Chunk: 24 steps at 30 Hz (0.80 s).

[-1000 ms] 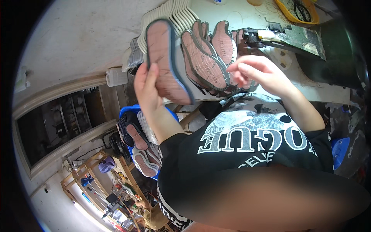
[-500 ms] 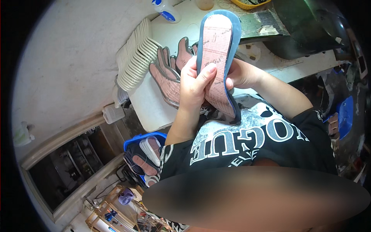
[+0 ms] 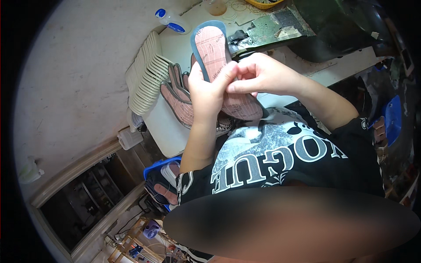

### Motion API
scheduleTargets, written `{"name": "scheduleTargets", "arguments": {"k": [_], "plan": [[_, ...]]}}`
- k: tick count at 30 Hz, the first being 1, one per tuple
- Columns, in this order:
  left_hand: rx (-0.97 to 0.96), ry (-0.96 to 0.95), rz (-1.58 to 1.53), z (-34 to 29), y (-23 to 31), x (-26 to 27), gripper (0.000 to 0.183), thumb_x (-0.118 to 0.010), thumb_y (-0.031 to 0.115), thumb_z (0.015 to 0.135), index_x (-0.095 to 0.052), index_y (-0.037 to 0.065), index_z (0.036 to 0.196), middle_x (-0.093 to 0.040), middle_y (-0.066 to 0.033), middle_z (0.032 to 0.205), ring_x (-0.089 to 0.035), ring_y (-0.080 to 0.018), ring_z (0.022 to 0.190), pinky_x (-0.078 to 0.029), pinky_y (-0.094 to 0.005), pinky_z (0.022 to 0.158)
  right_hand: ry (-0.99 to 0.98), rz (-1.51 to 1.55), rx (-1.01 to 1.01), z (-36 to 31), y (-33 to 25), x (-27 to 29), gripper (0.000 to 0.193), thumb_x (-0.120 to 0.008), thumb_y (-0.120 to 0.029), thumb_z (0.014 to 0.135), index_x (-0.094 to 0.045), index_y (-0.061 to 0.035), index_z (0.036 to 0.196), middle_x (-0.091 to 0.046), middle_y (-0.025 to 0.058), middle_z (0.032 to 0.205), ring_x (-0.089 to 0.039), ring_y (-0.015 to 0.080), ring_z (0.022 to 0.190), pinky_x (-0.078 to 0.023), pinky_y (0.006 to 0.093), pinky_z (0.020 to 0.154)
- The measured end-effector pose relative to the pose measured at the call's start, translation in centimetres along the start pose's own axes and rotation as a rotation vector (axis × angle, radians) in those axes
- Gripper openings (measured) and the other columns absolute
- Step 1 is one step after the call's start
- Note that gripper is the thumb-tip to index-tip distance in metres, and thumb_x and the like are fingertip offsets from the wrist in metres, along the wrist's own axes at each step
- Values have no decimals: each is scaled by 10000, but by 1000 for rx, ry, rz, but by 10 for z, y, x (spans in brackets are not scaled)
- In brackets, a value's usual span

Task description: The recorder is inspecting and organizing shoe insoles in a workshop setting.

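— What's that in the middle there?
— A sole (image 3: 214, 55), pink-faced with a blue-grey edge. It's held up in front of the person's chest, above the surface (image 3: 160, 131), tilted with its top end leaning left.
— Who has hold of it?
— The left hand (image 3: 206, 94). Its fingers are closed round the sole's middle, the thumb lying across the pink face.
— And the right hand (image 3: 267, 76)?
— Right up at the sole's other edge, next to the left thumb. Its fingers are curled in, the thumb close to the forefinger; whether they grip the edge, I can't tell from here.
— What's lying behind?
— More soles (image 3: 176, 103), pink with dark edges, overlapping on the surface, partly hidden by the left arm. Just left of them, a row of pale curved pieces (image 3: 147, 74), nested together.
— And farther back?
— A white bottle (image 3: 172, 22) with a blue cap, tipped over, then a cup (image 3: 215, 6) and a yellow basket (image 3: 265, 4). To the right of the sole, a scuffed green plate (image 3: 274, 33).
— Down on the left?
— A blue crate (image 3: 151, 167) with more footwear pieces in it, and a white jug (image 3: 130, 139) by the wall. Lower still, a purple fan (image 3: 151, 229).
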<state>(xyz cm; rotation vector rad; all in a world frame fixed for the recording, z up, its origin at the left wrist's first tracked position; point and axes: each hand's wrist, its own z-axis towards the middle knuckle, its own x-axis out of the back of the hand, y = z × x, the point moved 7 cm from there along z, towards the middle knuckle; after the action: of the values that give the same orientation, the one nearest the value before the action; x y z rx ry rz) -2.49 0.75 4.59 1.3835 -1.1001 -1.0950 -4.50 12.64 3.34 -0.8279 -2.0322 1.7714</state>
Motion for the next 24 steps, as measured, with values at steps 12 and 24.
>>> {"name": "scheduleTargets", "arguments": {"k": [12,24], "plan": [[-87,164,757,72,-33,23,633,-665,500,784,-578,-104,953,-487,-200,1171,-398,-344,1130,-285,-406,1015,197,374,13,-22,48,9,275,-607,-192,920,-633,47,1052,-658,22,912,-572,49,809,-459,219,734],[141,115,642,105,-53,36,600,-630,525,774,-636,-54,932,-511,-247,1230,-407,-392,1201,-270,-456,1035,192,533,-151,-15,64,-10,255,-590,-231,934,-648,13,981,-684,98,904,-687,175,728,-528,222,605]]}}
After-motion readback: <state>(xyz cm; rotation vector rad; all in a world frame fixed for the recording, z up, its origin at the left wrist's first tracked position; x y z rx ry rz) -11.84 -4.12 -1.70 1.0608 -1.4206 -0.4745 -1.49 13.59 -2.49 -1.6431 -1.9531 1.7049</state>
